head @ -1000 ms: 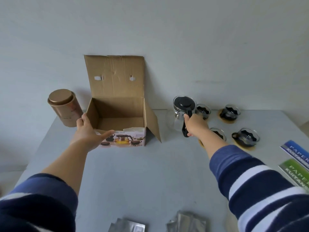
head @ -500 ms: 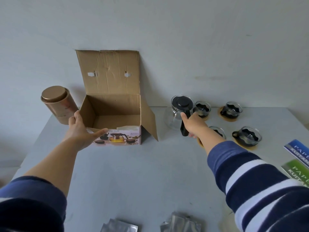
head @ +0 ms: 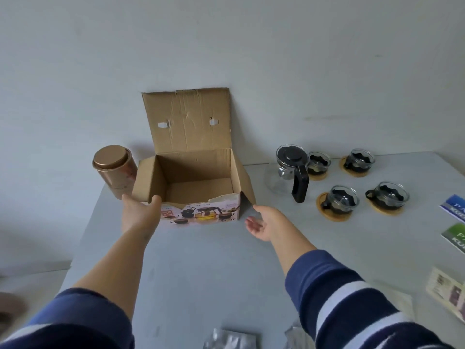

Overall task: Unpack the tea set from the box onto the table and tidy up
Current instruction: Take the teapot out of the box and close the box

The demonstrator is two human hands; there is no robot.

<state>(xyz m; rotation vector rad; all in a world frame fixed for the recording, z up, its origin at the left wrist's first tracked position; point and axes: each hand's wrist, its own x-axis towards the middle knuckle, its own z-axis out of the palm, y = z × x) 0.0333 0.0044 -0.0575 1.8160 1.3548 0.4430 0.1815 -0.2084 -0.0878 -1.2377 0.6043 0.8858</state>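
Both hands open, holding nothing, L [head: 141, 212] & R [head: 264, 222] flanking upright box [head: 198, 180], lid up.

I see a brown cardboard box [head: 196, 170], a copper tin [head: 114, 170], a black-lidded glass teapot [head: 292, 167], navy-and-white striped sleeves [head: 352, 303] and a grey tabletop [head: 206, 268].

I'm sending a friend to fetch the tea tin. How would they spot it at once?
Find the open cardboard box standing against the wall on the grey table. The tin stands just left of it, near the table's back left corner. It is the only copper-coloured round can with a lid; everything right of the box is glass and black.
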